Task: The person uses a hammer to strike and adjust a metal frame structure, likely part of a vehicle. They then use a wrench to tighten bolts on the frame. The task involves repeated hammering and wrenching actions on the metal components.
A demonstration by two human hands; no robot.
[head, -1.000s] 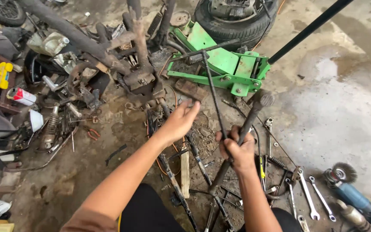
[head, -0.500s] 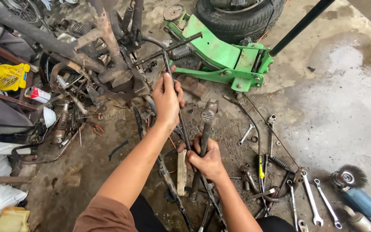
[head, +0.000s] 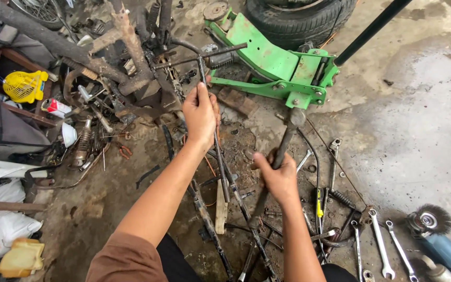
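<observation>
My left hand (head: 200, 114) grips the long dark shaft of a T-handle wrench (head: 208, 62), whose crossbar sits just above my fingers near a rusty motorcycle frame (head: 131, 73). My right hand (head: 276, 175) is closed around the handle of a hammer (head: 289, 128); its worn head points up and away toward the green floor jack (head: 267, 57). Both hands hover over a patch of dirty concrete littered with rods and tools.
A tyre (head: 298, 18) lies behind the jack, whose black handle (head: 371, 28) runs up right. Spanners (head: 379, 243) and an angle grinder with wire brush (head: 434, 235) lie at right. Scrap parts, a yellow basket (head: 24, 86) and bags crowd the left.
My left hand has risen along the T-handle wrench and closed on its shaft. My right hand has shifted with the hammer, and the view has moved closer to the frame.
</observation>
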